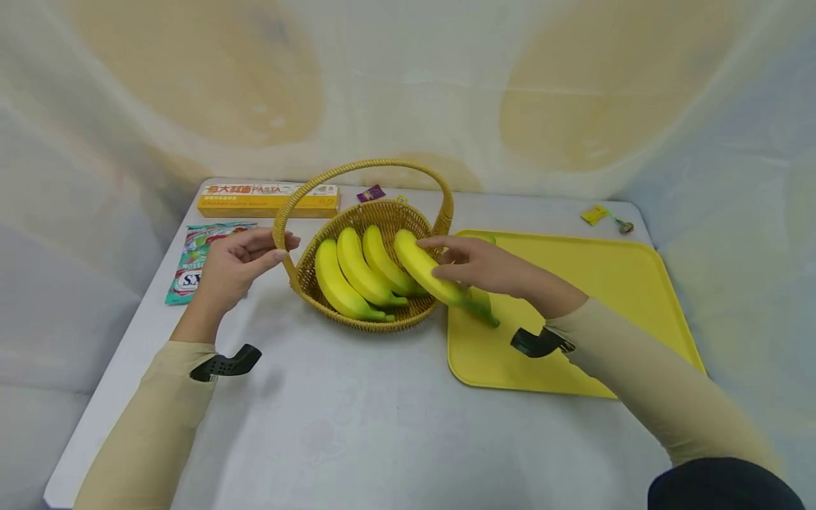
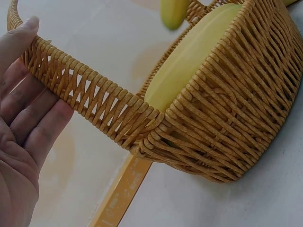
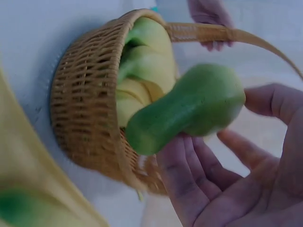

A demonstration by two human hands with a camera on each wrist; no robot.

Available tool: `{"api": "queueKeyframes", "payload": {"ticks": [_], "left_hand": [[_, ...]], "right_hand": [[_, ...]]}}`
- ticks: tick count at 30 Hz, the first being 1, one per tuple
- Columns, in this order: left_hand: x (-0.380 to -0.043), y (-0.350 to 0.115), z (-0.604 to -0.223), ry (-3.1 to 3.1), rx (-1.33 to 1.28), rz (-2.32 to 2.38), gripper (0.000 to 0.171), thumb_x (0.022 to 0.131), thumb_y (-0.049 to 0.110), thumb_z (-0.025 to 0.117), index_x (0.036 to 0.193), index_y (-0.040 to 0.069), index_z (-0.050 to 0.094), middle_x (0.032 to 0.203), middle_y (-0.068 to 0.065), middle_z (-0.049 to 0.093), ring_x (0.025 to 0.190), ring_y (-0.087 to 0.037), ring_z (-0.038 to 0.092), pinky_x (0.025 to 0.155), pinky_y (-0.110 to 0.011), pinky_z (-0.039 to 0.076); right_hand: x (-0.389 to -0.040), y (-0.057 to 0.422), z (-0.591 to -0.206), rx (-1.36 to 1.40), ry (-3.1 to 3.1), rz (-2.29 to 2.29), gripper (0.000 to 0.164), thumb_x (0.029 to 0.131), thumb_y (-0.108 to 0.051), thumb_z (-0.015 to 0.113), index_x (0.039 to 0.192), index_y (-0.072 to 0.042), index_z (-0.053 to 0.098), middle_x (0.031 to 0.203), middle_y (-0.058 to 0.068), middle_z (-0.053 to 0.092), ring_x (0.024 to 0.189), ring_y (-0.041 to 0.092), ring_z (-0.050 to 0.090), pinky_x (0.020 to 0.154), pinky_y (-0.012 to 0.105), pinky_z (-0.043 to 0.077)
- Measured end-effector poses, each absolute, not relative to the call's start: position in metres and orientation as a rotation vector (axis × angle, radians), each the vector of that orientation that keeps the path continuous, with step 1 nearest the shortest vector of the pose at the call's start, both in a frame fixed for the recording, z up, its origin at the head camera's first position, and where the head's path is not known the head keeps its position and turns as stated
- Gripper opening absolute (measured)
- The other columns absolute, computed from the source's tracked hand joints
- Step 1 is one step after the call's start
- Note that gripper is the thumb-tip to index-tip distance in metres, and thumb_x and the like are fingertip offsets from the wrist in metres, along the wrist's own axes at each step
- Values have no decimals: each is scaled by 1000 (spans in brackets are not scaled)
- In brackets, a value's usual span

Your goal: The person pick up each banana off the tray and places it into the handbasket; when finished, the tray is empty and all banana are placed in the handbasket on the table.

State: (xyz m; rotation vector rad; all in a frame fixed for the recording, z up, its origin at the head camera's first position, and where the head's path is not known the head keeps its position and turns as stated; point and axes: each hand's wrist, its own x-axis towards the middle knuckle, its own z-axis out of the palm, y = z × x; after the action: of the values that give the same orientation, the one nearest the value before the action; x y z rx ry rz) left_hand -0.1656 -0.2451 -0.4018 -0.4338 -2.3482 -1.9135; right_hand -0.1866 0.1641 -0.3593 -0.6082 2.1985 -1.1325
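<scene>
A wicker basket [image 1: 389,326] with a tall arched handle [image 1: 370,164] stands mid-table, several yellow bananas [image 1: 341,283] lying inside. My left hand [image 1: 232,265] pinches the left side of the handle between thumb and fingers, as the left wrist view also shows. Over the basket's right rim, my right hand [image 1: 487,268] grips another banana [image 1: 423,269] from above, its green stem pointing toward the tray. The right wrist view shows thumb and fingers around this banana [image 3: 189,104]. Partly hidden behind that hand, one more banana [image 1: 482,296] lies on the yellow tray [image 1: 542,377].
A yellow pasta box [image 1: 268,205] lies at the back left, with a teal snack packet [image 1: 191,262] in front of it. Small wrapped candies, one purple [image 1: 371,193] and one yellow [image 1: 595,214], lie along the back edge. Curtain-like fabric surrounds the table.
</scene>
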Motion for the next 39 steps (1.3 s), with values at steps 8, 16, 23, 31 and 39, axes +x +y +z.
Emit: {"api": "queueKeyframes", "payload": {"ticks": [8,16,23,31,39], "left_hand": [[-166,-244,-402,-2349,-441,-1916,30,95,4,70,124,-2,69,111,-3,76,105,-13,72,93,-21,55],[-166,-244,-402,-2359,-435,-1910,30,96,5,71,124,-1,69,112,-3,76,105,-13,72,94,-21,55],[-166,-245,-402,-2357,-434,-1905,30,96,5,70,125,-1,69,112,-2,76,105,-13,72,94,-20,54],[-167,-244,-404,-2345,-449,-1924,29,96,4,69,125,-2,69,112,-4,76,106,-14,72,94,-22,55],[-165,-245,-403,-2369,-421,-1898,30,96,6,70,126,-1,69,113,-3,76,106,-14,72,94,-21,54]], "right_hand": [[-217,109,-381,-569,2274,-1051,57,101,-35,61,155,-30,43,134,6,60,109,24,60,85,39,53],[-233,81,-397,-613,2388,-867,61,100,-31,66,156,-23,42,133,12,62,112,22,61,86,34,54],[-233,74,-396,-639,2444,-742,67,99,-30,69,158,-24,38,133,11,63,106,20,63,83,33,54],[-223,91,-393,-731,2490,-814,65,101,-29,65,159,-18,37,140,12,60,119,24,63,92,37,55],[-183,136,-390,-768,2605,-1019,58,101,-30,65,154,-18,45,137,10,58,117,27,59,95,44,53]]}}
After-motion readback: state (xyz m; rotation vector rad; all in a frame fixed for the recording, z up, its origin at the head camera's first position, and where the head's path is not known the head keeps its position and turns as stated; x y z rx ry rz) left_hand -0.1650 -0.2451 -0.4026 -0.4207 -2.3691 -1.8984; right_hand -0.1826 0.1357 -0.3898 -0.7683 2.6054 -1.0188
